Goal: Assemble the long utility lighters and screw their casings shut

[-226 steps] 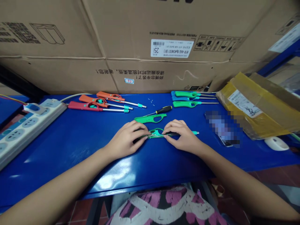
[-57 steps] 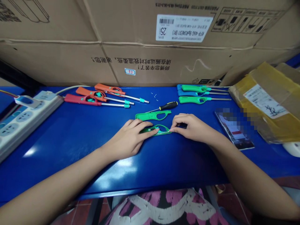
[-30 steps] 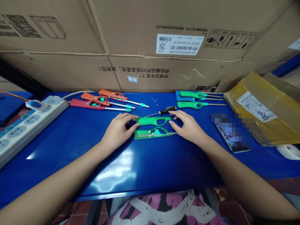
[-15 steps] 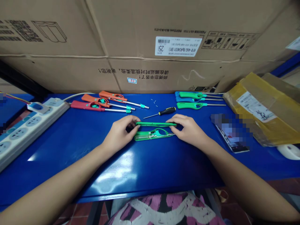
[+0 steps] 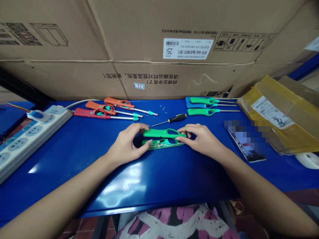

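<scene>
A green half of a lighter casing (image 5: 157, 133) is held tilted just behind the opened lower half of a long-nosed lighter (image 5: 161, 144), whose inner parts show. My right hand (image 5: 201, 137) pinches the casing half at its right end. At the left end, my left hand (image 5: 124, 142) is curled with fingertips at the casing half's back edge and its thumb over the lower half's end. Behind them lies a yellow-and-black screwdriver (image 5: 177, 118), and several small screws (image 5: 163, 108) are scattered past its shaft.
Red and orange lighters (image 5: 92, 113) lie at the back left, beside a power strip (image 5: 37, 131). Green and blue lighters (image 5: 201, 112) lie at the back right. A phone (image 5: 245, 142) and a yellow-taped carton (image 5: 279, 116) are on the right. Large cardboard (image 5: 139, 39) stands behind.
The casing half has turned from edge-on to showing its outer green face. My left thumb has come down onto the lower half's left end. The view has shifted slightly.
</scene>
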The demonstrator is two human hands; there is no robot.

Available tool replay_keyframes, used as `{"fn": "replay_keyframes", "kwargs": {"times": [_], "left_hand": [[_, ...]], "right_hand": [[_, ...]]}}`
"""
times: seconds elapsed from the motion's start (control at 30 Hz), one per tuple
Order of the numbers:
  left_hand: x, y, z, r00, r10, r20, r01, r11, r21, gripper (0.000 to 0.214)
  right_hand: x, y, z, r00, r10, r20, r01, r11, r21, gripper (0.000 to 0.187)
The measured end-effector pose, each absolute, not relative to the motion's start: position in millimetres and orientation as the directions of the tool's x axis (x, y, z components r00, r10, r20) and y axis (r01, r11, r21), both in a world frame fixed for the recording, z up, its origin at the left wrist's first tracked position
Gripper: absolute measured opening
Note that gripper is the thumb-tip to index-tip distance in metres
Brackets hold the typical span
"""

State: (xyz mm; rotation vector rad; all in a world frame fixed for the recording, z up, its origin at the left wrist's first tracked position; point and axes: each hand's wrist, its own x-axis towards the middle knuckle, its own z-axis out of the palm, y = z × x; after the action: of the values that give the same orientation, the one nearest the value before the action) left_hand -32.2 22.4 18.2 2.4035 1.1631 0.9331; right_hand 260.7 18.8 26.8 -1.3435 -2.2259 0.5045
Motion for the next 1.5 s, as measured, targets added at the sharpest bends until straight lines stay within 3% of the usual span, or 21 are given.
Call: {"fn": "replay_keyframes", "kwargs": {"times": [0.2, 0.33, 0.5, 1.13, 1.5], "left_hand": [[-37, 26, 21, 0.569, 0.696, 0.437, 0.539, -0.718, 0.441, 0.040], [-43, 30, 27, 0.717, 0.611, 0.336, 0.485, -0.784, 0.388, 0.031], [-44, 29, 32, 0.753, 0.595, 0.281, 0.515, -0.798, 0.312, 0.028], [-42, 27, 27, 0.767, 0.597, 0.235, 0.555, -0.801, 0.225, 0.029], [-41, 24, 30, 0.791, 0.566, 0.233, 0.561, -0.822, 0.094, 0.033]], "right_hand": [[261, 18, 30, -0.441, 0.879, 0.179, 0.764, 0.473, -0.439, 0.018], [263, 16, 30, -0.535, 0.828, 0.171, 0.744, 0.557, -0.370, 0.017], [265, 15, 33, -0.650, 0.746, 0.146, 0.691, 0.660, -0.294, 0.018], [266, 15, 31, -0.660, 0.737, 0.148, 0.687, 0.671, -0.277, 0.016], [263, 16, 32, -0.611, 0.786, 0.099, 0.734, 0.608, -0.301, 0.015]]}}
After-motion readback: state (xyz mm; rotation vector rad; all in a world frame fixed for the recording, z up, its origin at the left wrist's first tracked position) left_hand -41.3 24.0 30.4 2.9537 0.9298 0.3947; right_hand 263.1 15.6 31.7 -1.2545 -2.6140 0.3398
